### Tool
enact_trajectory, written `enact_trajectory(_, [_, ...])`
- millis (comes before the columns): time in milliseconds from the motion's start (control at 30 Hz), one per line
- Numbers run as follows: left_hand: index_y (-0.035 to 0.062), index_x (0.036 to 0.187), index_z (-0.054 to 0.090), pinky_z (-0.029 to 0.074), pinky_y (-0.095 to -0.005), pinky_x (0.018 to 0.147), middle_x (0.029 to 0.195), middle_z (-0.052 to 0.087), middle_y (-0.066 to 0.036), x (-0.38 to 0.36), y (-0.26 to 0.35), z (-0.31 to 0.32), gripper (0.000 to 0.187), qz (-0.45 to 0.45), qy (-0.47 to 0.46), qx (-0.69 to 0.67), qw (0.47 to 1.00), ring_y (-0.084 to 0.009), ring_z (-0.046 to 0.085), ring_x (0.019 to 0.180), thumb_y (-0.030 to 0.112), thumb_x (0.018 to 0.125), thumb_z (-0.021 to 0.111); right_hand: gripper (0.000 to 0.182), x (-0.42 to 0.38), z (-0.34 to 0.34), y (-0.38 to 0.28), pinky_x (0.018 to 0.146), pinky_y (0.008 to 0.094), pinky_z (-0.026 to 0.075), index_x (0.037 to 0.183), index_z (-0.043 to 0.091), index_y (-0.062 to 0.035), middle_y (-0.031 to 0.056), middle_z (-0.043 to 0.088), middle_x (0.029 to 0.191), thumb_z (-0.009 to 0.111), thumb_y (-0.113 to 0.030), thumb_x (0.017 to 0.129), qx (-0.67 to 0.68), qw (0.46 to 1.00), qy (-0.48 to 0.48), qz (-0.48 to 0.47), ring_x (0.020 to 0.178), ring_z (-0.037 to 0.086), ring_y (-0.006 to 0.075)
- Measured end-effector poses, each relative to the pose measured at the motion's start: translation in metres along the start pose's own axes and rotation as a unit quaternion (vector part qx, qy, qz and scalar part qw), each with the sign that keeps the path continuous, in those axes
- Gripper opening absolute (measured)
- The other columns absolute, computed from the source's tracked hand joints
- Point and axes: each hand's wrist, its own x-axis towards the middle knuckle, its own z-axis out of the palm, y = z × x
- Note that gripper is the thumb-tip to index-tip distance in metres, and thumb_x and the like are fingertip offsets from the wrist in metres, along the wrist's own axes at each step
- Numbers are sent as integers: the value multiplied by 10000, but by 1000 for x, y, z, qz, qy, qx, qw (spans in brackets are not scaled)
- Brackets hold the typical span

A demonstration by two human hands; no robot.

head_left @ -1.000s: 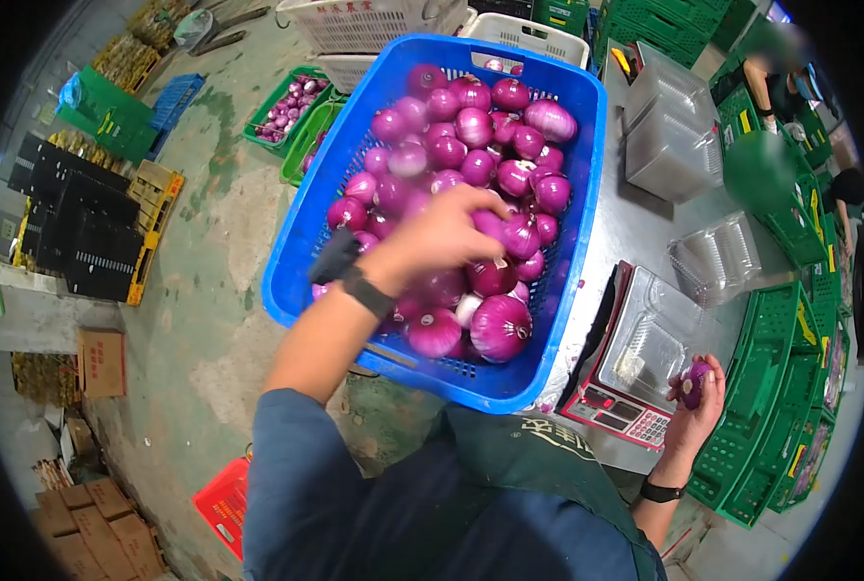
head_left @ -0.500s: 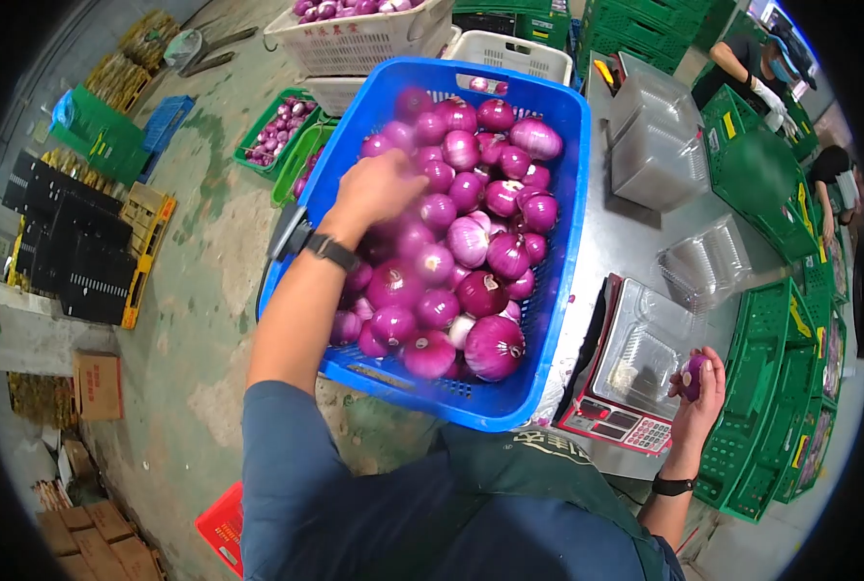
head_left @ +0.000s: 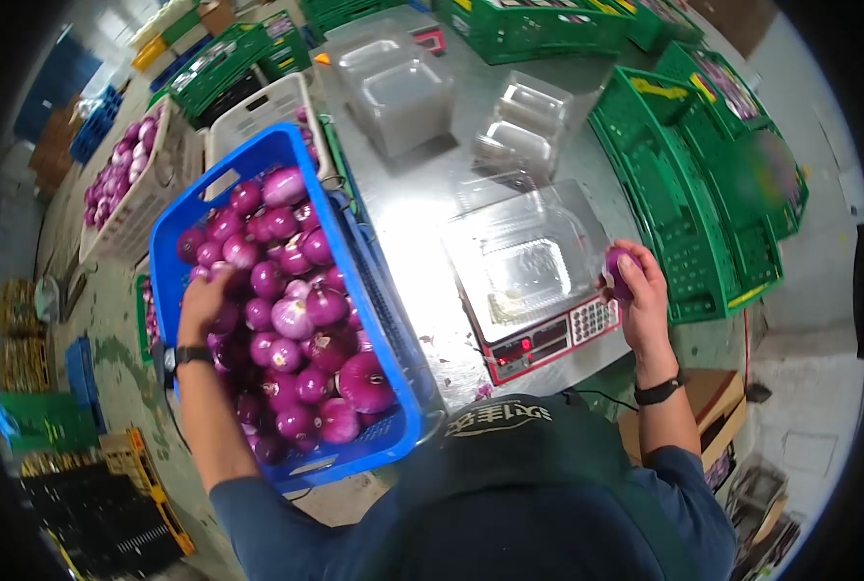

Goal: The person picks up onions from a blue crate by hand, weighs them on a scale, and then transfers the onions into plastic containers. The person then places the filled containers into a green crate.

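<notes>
My left hand (head_left: 206,298) reaches into a blue plastic crate (head_left: 410,426) heaped with shiny red onions (head_left: 293,318). Its fingertips dip among the onions at the left side, so I cannot see whether they grip one. On the right, my right hand (head_left: 647,302) is closed around a small red onion (head_left: 621,275), held beside the scale. A clear plastic clamshell box (head_left: 524,271) lies open on the red-edged digital scale (head_left: 548,341), with the keypad and display facing me.
On the metal table (head_left: 403,242) stand stacked clear containers (head_left: 393,92) and another loose clear clamshell (head_left: 524,121). Green crates (head_left: 684,184) line the right side. A white crate of onions (head_left: 127,184) stands left of the blue one. A cardboard box (head_left: 713,407) sits below my right arm.
My view has turned right, so the blue crate appears farther left and the scale nearer the middle. My left hand is still in the crate; my right hand still holds its onion.
</notes>
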Motion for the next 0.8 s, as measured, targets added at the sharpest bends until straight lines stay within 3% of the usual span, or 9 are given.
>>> enact_trajectory(33, [-29, 1190, 685, 580, -394, 832, 1055, 751, -187, 0, -12, -4, 559, 12, -24, -208, 978, -292, 725, 972, 482, 970, 634, 385, 2, -5, 2, 666, 298, 556, 1315, 582, -58, 73, 630, 1058, 674, -177, 961, 46, 999, 1, 6, 846, 679, 172])
enact_trajectory(100, [9, 1220, 673, 602, -345, 752, 1058, 744, -135, -56, 42, -15, 495, -7, -38, -563, 826, -248, 722, 857, 447, 1022, 555, 423, 4, -9, 4, 685, 311, 562, 1339, 556, -64, 72, 614, 1076, 662, -138, 936, 89, 996, -8, 1, 906, 677, 191])
enact_trajectory(133, [-14, 1365, 573, 611, -385, 744, 1207, 703, -190, -67, 39, -27, 605, 18, -105, -593, 798, -277, 714, 861, 476, 1010, 546, 449, 6, -9, 5, 699, 320, 565, 1349, 545, -65, 70, 607, 1082, 657, -111, 917, 88, 996, -17, -6, 937, 673, 201])
enact_trajectory(267, [-31, 1419, 518, 617, -434, 644, 1295, 635, -299, -131, 98, -4, 614, 133, -166, -666, 715, -385, 708, 806, 416, 1005, 437, 599, 26, -4, 12, 878, 347, 555, 1340, 566, -75, 80, 619, 1135, 741, -60, 767, -134, 981, -107, -87, 1028, 650, 222])
enact_trajectory(400, [69, 1371, 540, 639, -459, 662, 1194, 651, -255, -189, 191, 52, 533, 77, -227, -691, 682, -400, 732, 779, 375, 938, 603, 618, 40, 13, 3, 936, 368, 548, 1270, 581, -65, 137, 680, 1161, 803, -144, 699, -328, 907, -181, -191, 1029, 687, 285])
enact_trajectory(467, [75, 1412, 517, 638, -418, 696, 1238, 637, -194, -208, 234, 79, 574, 86, -268, -656, 700, -326, 736, 793, 367, 939, 662, 529, 46, 15, 1, 861, 390, 568, 1180, 592, -71, 146, 696, 1072, 792, -161, 698, -366, 875, -210, -238, 926, 710, 344])
enact_trajectory(633, [68, 1451, 511, 575, -301, 856, 1271, 634, -95, -222, 315, 169, 641, 95, -255, -531, 802, -155, 652, 1058, 286, 913, 783, 469, 72, 5, 0, 846, 418, 555, 1111, 640, -38, 142, 703, 1070, 773, -112, 667, -411, 795, -350, -276, 979, 691, 350])
enact_trajectory(767, [-7, 1470, 492, 459, -372, 1061, 1345, 627, -213, -206, 339, 252, 713, 203, -88, -321, 921, -294, 624, 1202, 305, 898, 781, 439, 79, -2, 3, 896, 453, 486, 1085, 684, -67, 117, 709, 1033, 782, -120, 660, -461, 742, -366, -321, 1025, 658, 342])
enact_trajectory(800, [33, 1480, 495, 483, -348, 1011, 1288, 646, -167, -206, 343, 265, 691, 216, -63, -281, 933, -246, 620, 1155, 267, 899, 787, 434, 83, -4, 6, 909, 453, 473, 1085, 690, -73, 114, 708, 1027, 785, -127, 666, -474, 732, -378, -310, 1036, 653, 337])
